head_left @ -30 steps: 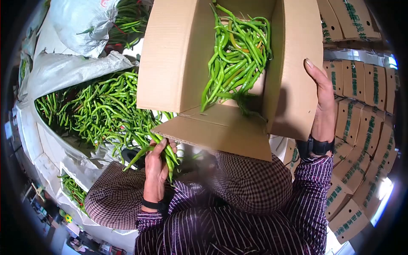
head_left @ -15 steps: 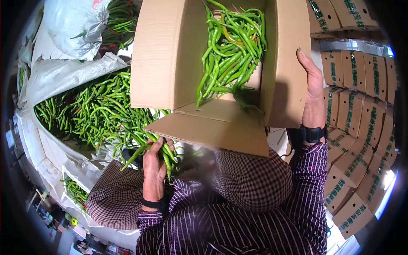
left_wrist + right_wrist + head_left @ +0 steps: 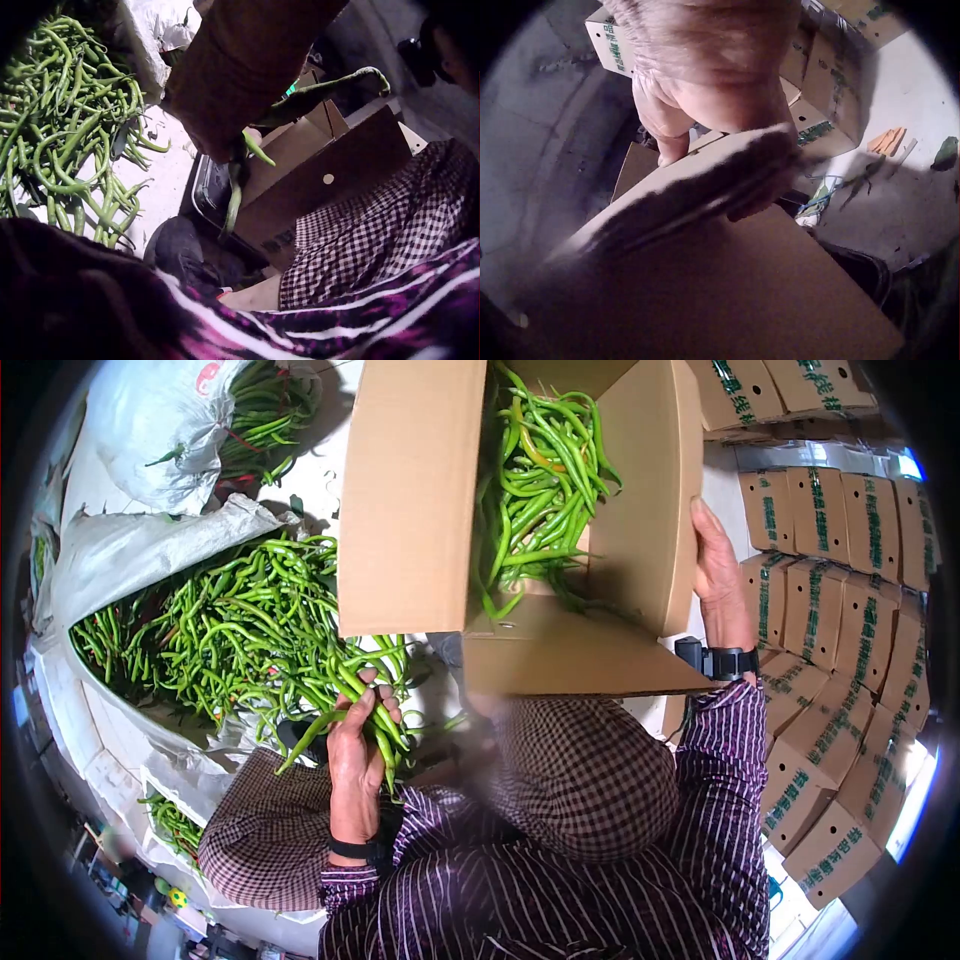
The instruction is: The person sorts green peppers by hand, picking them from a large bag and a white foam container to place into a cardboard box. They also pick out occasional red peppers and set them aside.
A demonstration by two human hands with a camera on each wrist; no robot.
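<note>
My left hand holds a small bunch of long green chili peppers, their tips poking out past the fingers. In the left wrist view the hand is dark, with a few pepper ends showing below it. My right hand grips the right side of an open cardboard box, thumb over the edge; the right wrist view shows that box edge in the grasp. Inside the tilted box lies a heap of green chili peppers. One box flap stands out toward my knees.
A large pile of chili peppers spills from an open white sack at the left. Another white bag of peppers sits behind it. Stacked cardboard boxes with green print line the right. My checked knees are below the box.
The box has turned and tilted in my right hand, its left side swinging away from the pepper pile. My left hand stays near the pile's edge with its peppers.
</note>
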